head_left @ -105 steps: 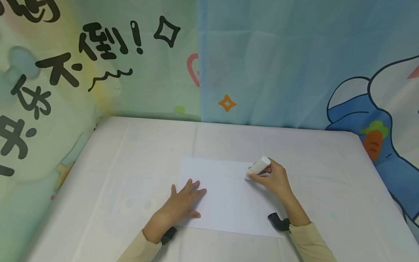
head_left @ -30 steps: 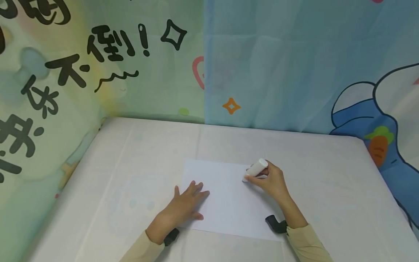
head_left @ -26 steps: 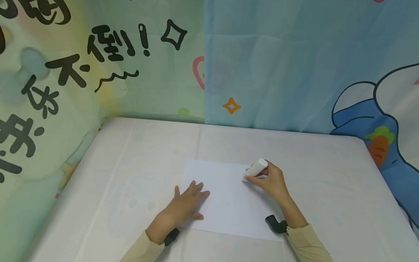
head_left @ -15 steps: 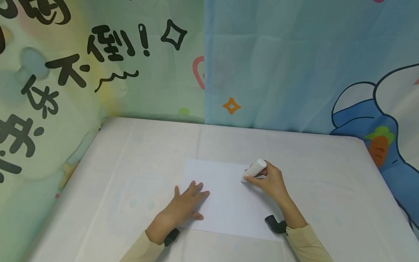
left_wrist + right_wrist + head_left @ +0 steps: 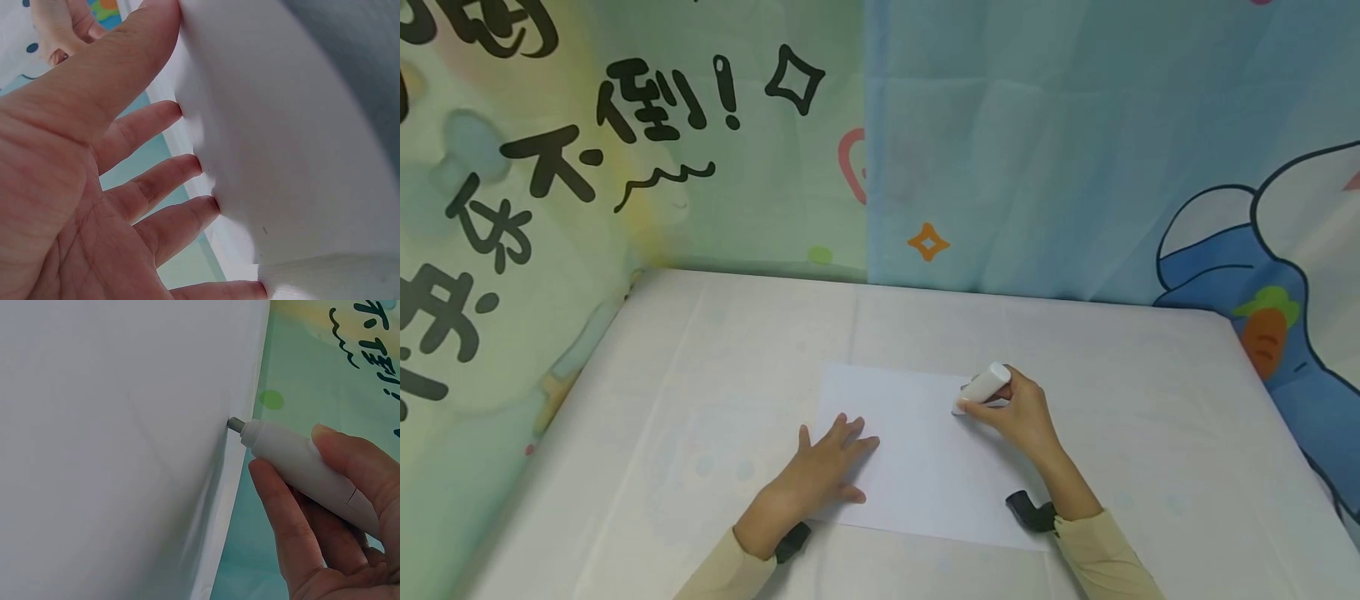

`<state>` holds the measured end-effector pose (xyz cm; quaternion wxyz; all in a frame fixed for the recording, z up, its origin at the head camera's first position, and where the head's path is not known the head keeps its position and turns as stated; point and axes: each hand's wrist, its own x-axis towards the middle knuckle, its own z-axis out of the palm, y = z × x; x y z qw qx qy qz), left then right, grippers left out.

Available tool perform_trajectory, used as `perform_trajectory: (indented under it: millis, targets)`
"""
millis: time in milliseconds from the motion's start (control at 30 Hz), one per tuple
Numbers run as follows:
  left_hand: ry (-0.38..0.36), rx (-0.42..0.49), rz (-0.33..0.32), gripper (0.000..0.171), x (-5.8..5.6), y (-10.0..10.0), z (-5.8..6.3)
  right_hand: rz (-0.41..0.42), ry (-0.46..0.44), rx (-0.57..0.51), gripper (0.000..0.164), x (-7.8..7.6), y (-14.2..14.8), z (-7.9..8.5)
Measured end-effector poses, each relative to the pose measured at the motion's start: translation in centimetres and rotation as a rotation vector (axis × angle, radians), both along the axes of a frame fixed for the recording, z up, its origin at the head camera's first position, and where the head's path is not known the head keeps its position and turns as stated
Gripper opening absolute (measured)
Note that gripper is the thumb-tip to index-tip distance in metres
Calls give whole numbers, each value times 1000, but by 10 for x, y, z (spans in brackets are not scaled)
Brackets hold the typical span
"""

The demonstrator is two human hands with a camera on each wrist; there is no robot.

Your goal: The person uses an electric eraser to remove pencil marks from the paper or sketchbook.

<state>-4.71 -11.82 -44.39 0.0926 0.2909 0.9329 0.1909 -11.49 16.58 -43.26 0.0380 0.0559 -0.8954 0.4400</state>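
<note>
A blank-looking sheet of white paper (image 5: 917, 467) lies on the white-covered table. My left hand (image 5: 820, 471) rests on its left side with the fingers spread; in the left wrist view the fingertips (image 5: 203, 203) press on the white surface. Between thumb and fingers, my right hand (image 5: 1022, 412) holds a thick white pen (image 5: 983, 387), tilted, over the paper's upper right part. The right wrist view shows the pen's (image 5: 306, 462) stepped white collar and short grey tip, which meets the sheet. No line at the tip shows.
White cloth with folds covers the table (image 5: 737, 333). Printed fabric hangs behind and to the left, with dark characters (image 5: 643, 100) and a carrot picture (image 5: 1266, 342). Black wrist-camera mounts (image 5: 1030, 512) sit by both wrists, below beige sleeves.
Over the last few seconds the pen's tip has shifted slightly left across the paper, with the right hand following. The left hand keeps its place on the sheet. The head view has tilted a little.
</note>
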Motion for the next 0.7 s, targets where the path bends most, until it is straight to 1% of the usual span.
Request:
perform_trajectory:
  millis: [267,500,700]
  targets:
    - [23,9,-10,71,0,-1,2,15,4,-13,38,-1,0,-1]
    - [-6,7,4,72,0,0,2,10,14,-1,39,0,1,-1]
    - [-13,13,3,72,1,0,1,-10,28,15,38,1,3,-2]
